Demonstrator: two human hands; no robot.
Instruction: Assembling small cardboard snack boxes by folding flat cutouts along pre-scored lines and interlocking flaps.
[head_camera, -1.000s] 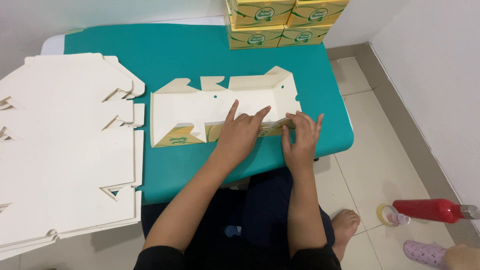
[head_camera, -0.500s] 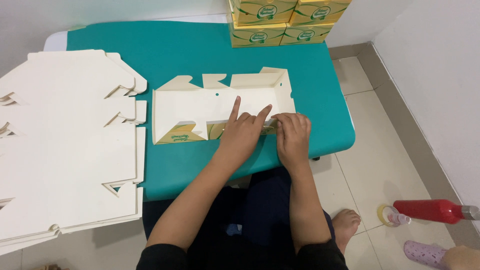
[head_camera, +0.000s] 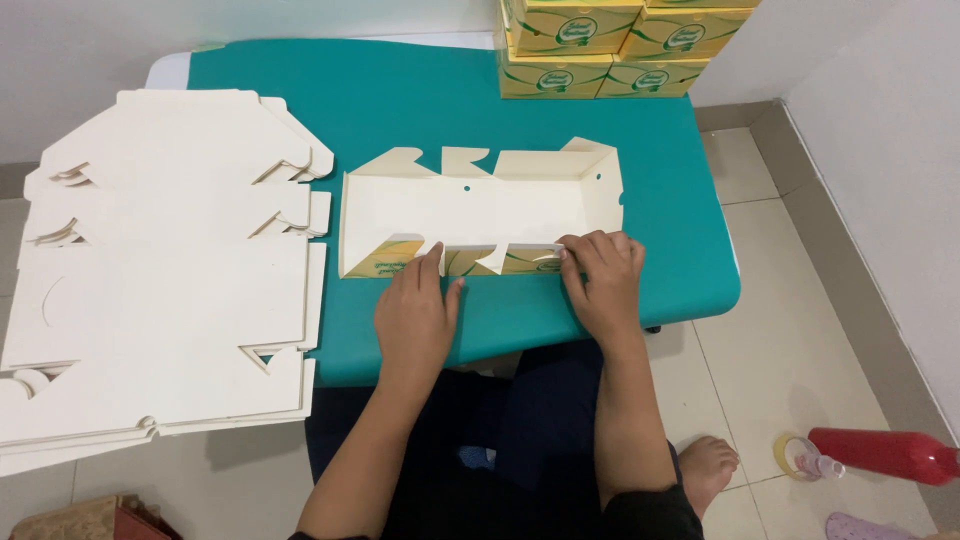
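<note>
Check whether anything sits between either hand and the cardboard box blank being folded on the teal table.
Nothing visible does. The left hand and right hand both rest directly on the near folded edge of the box blank; the stack of flat blanks lies off to the left.

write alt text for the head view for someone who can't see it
Seen from above, a person's left hand and right hand press on the near edge of a flat, partly folded cardboard box blank on a teal table. A stack of unfolded blanks lies to the left; finished yellow boxes sit at the far edge.
</note>
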